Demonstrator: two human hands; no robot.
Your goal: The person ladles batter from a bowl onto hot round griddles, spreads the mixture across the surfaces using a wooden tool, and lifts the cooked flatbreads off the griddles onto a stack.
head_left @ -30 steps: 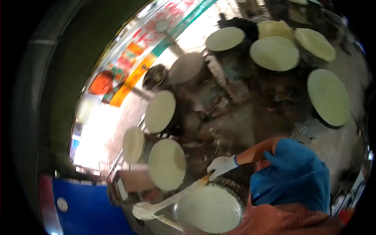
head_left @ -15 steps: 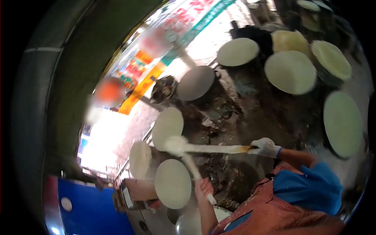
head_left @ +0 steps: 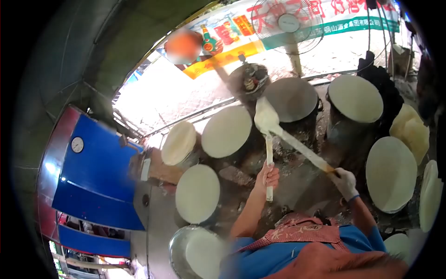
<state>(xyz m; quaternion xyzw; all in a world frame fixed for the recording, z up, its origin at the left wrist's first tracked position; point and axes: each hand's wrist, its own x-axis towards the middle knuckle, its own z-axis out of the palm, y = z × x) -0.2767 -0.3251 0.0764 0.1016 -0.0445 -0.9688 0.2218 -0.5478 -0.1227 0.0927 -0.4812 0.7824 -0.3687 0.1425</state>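
My left hand [head_left: 268, 176] is bare and closed round a pale flat stick [head_left: 269, 160]. My right hand [head_left: 345, 182], in a whitish glove, grips the wooden end of a long batter-coated stick [head_left: 304, 151]. The far ends of both sticks meet at a soft lump of pale dough [head_left: 266, 114]. This lump hangs by the left edge of a dark grey round griddle [head_left: 292, 100]; whether it touches the griddle I cannot tell. Just left of it lies a griddle covered by a pale round sheet [head_left: 226, 131].
More pale-topped round griddles [head_left: 197, 194] curve around me on both sides. A metal basin [head_left: 174, 253] holds something white at lower left. Beyond the griddles stand a fan [head_left: 289, 23] and a cluttered round stand [head_left: 250, 79]. A yellowish folded sheet [head_left: 409, 132] lies at right.
My view has swung, so the griddles appear shifted. Both sticks and the dough lump have moved from beside a pale-covered griddle to the dark grey one. Both hands keep their grips.
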